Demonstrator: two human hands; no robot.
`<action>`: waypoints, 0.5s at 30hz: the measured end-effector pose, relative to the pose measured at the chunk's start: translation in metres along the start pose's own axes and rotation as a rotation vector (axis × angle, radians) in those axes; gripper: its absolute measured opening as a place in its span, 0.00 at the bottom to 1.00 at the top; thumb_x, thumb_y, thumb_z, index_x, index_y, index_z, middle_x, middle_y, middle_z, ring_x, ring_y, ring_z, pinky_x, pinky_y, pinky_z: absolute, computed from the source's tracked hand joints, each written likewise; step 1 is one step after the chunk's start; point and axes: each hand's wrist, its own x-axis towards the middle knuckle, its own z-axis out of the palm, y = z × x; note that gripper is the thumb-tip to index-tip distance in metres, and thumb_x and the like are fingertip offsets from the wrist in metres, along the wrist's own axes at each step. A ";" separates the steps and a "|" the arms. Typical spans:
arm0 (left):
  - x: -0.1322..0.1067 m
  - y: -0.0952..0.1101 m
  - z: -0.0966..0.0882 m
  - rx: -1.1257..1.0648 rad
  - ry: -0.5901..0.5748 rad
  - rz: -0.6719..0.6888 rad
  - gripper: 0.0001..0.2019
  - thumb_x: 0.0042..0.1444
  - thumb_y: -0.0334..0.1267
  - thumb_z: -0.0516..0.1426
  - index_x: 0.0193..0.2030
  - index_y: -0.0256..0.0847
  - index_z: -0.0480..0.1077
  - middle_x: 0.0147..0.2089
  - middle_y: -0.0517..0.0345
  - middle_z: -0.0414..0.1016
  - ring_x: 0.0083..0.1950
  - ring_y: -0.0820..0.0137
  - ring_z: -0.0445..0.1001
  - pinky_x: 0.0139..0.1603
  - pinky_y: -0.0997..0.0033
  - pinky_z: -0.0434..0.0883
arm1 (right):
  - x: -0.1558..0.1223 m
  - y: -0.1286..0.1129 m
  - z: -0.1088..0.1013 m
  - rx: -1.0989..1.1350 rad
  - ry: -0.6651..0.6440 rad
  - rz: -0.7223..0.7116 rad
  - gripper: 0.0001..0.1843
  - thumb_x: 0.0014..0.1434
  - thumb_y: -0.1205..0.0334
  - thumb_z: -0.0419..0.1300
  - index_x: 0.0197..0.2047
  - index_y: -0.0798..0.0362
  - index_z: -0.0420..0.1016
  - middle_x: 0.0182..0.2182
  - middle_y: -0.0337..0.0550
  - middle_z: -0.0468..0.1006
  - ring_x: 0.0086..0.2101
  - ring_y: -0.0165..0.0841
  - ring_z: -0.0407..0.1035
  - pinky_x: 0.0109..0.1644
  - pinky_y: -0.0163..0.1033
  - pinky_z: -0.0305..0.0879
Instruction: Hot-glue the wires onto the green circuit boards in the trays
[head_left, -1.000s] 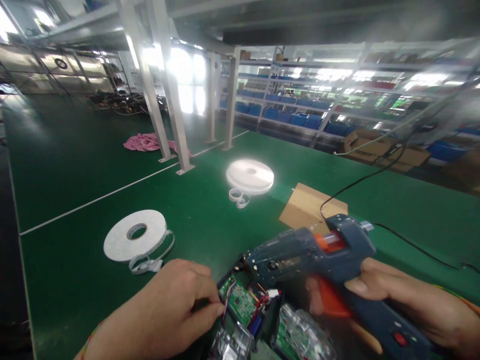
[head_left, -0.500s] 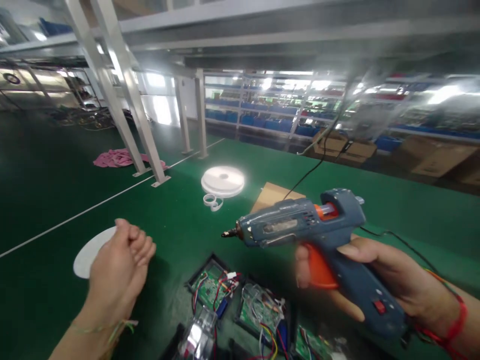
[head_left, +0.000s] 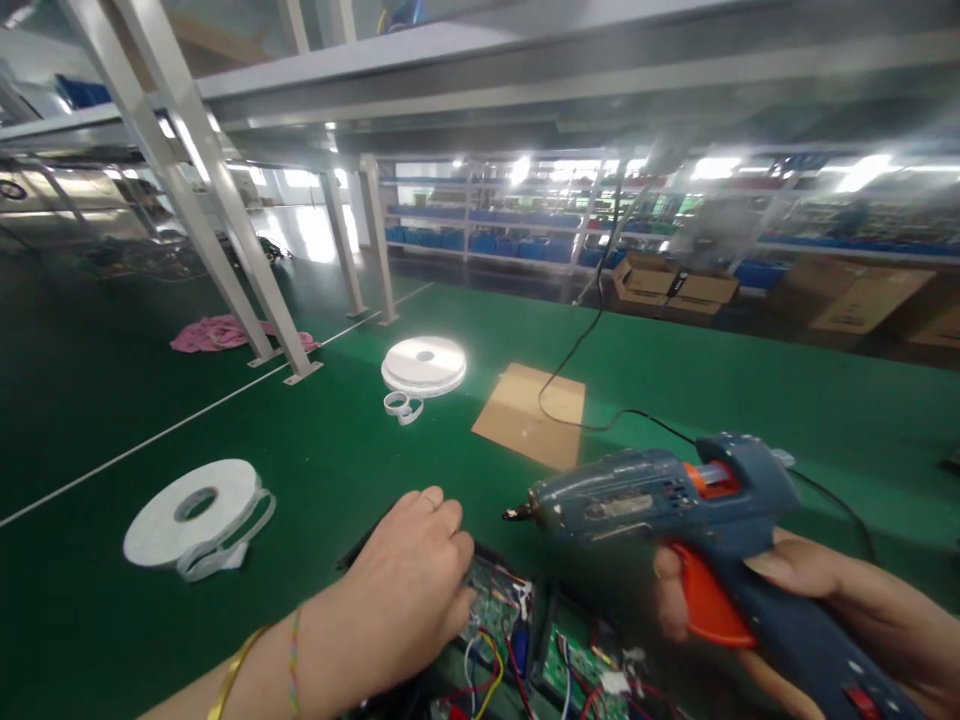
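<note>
R hand (head_left: 810, 610) grips our glue gun (head_left: 675, 510), finger on the orange trigger, nozzle hovering just above the circuit boards (head_left: 525, 640) at the near table edge. L hand (head_left: 409, 585) curled loosely, resting on the left board, holding nothing we can see. Best we pin the board flat, keep fingers clear of the hot tip, squeeze gently by the wires.

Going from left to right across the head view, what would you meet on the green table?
Near tape roll → left hand → far tape roll → cardboard sheet → glue gun in the right hand.
</note>
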 end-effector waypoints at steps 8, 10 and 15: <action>-0.056 -0.007 0.036 -0.059 0.201 0.122 0.17 0.57 0.45 0.64 0.50 0.47 0.69 0.54 0.52 0.73 0.51 0.56 0.72 0.52 0.54 0.73 | 0.006 0.018 -0.003 0.140 0.040 0.014 0.18 0.54 0.49 0.70 0.42 0.53 0.81 0.39 0.52 0.84 0.19 0.30 0.76 0.21 0.26 0.73; -0.063 -0.008 0.043 -0.132 0.189 0.103 0.15 0.60 0.46 0.62 0.51 0.49 0.67 0.54 0.57 0.74 0.50 0.60 0.73 0.53 0.60 0.73 | 0.008 0.018 0.000 0.132 0.057 0.027 0.16 0.54 0.50 0.70 0.38 0.53 0.80 0.42 0.52 0.84 0.19 0.30 0.76 0.20 0.26 0.72; -0.050 -0.004 0.040 -0.372 0.101 -0.054 0.17 0.53 0.30 0.58 0.50 0.46 0.67 0.53 0.57 0.73 0.52 0.60 0.73 0.53 0.60 0.74 | 0.010 0.020 0.000 0.144 0.028 0.007 0.16 0.56 0.51 0.69 0.42 0.53 0.81 0.31 0.47 0.84 0.20 0.30 0.76 0.23 0.27 0.74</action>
